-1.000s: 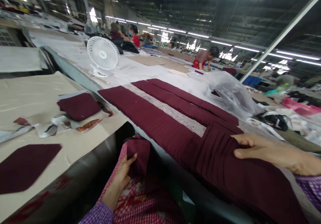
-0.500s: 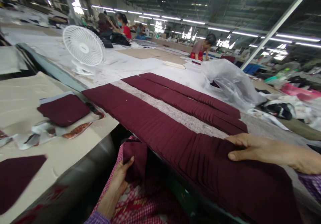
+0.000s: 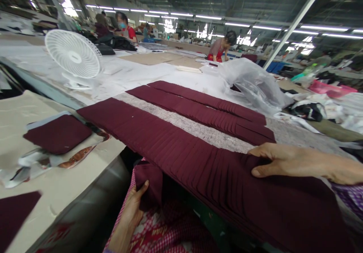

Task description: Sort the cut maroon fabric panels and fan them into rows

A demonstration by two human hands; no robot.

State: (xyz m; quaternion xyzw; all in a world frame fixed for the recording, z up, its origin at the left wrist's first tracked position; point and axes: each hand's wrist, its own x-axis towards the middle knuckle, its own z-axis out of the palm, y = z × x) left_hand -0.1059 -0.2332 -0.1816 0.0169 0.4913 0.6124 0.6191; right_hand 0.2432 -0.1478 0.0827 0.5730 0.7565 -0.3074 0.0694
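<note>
My left hand (image 3: 129, 211) pinches a dark red cloth (image 3: 154, 187), fingers hidden behind; my right hand (image 3: 279, 162) touches the long red row (image 3: 176, 143) on the table (image 3: 136, 75), grip too hidden to tell

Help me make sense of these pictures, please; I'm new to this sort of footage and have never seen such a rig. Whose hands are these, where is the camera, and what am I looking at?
There is no robot here: these are a person's two bare hands. All the pictures come from one camera worn on that person's head, looking forward and down.

The left hand holds a dark maroon cloth piece low, at the near side of the long table. The right hand lies on the nearest row of overlapping maroon pieces; whether its fingers pinch any is unclear.

Two narrower maroon rows lie beyond, with a white fan and clear plastic farther off. On the left, a beige surface bears more maroon cloth.
</note>
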